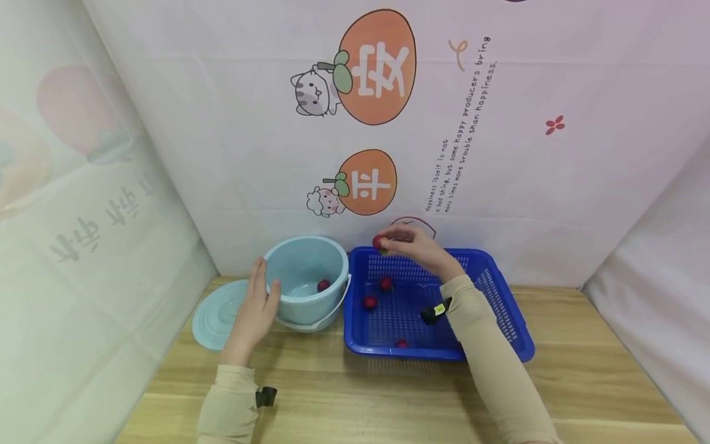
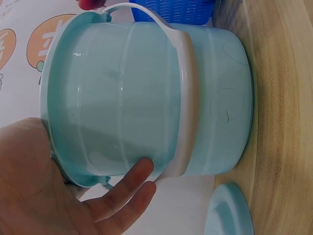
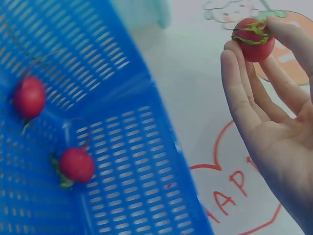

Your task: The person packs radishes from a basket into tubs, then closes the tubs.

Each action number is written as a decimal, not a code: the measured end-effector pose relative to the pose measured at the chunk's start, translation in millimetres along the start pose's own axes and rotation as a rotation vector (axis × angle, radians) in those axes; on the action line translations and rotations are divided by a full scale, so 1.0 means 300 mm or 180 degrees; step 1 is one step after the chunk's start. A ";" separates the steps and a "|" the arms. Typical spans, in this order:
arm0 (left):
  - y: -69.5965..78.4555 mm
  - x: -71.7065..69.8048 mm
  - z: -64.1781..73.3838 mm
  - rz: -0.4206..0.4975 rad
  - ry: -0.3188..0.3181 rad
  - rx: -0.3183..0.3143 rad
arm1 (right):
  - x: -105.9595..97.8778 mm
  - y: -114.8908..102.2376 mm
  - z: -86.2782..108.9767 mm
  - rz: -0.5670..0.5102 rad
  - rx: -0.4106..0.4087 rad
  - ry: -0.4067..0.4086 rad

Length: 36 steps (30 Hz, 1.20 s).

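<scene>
My right hand (image 1: 416, 248) pinches a red radish (image 3: 253, 40) with green leaf stubs, held above the back rim of the blue basket (image 1: 427, 354). Two radishes with thin roots, one of them this radish (image 3: 77, 165), lie inside the basket in the right wrist view; the head view shows another radish (image 1: 402, 343) by its front wall. My left hand (image 1: 256, 311), fingers extended, rests against the left side of the light blue bucket (image 2: 122, 98). A single radish (image 1: 323, 285) sits in that bucket.
A light blue lid (image 1: 213, 314) lies on the wooden table (image 1: 333, 394) left of the bucket. The bucket's handle (image 2: 188, 103) hangs down its front. Behind everything rises a printed white cloth (image 1: 249, 154), with more cloth at both sides.
</scene>
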<state>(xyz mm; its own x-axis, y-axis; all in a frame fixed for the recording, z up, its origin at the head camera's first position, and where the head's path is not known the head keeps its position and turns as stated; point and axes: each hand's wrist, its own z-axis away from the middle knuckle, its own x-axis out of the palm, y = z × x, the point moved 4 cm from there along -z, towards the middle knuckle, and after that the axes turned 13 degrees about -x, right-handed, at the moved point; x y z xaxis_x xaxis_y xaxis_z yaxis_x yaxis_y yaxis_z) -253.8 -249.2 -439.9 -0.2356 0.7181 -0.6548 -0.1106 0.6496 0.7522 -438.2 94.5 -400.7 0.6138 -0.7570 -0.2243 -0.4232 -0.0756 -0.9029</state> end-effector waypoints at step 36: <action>-0.003 -0.007 0.012 0.0023 0.0016 0.0039 | 0.214 -0.053 -0.091 -0.0510 -0.0241 -0.0167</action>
<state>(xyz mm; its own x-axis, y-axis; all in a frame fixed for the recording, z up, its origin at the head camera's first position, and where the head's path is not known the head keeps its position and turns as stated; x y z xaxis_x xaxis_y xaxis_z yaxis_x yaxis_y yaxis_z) -249.6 -250.5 -439.5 -0.2411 0.7216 -0.6490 -0.0970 0.6475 0.7559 -410.2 29.4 -390.9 0.7104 -0.6966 -0.1002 -0.3648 -0.2427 -0.8989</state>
